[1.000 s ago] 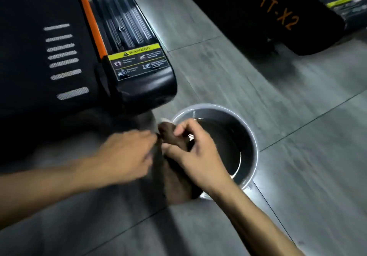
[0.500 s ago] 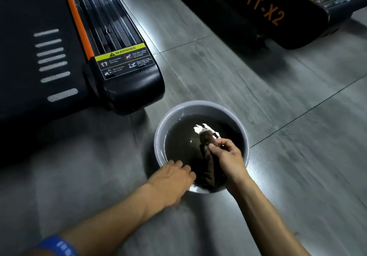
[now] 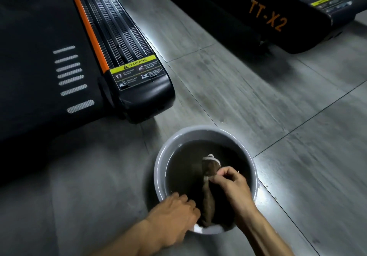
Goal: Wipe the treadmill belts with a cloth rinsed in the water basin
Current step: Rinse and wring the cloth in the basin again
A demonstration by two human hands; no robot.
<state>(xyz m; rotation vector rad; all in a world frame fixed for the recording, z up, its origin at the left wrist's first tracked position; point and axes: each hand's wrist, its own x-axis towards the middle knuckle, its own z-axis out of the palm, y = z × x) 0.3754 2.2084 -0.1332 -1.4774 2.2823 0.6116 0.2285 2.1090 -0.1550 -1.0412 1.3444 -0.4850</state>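
A grey round basin of dark water stands on the floor in front of me. A brown cloth hangs into it, bunched lengthwise. My right hand pinches the cloth near its upper end, above the water. My left hand sits at the basin's near-left rim with fingers curled at the cloth's lower end; whether it grips the cloth is hidden. The black treadmill belt with white stripes lies at the left.
The treadmill's side rail with an orange strip and a yellow warning label ends just beyond the basin. A second treadmill marked TT-X2 lies at the upper right. Grey tiled floor runs between them.
The cloth went from beside the basin down into the water. My right hand kept hold of it, and my left hand came to the basin's near rim.
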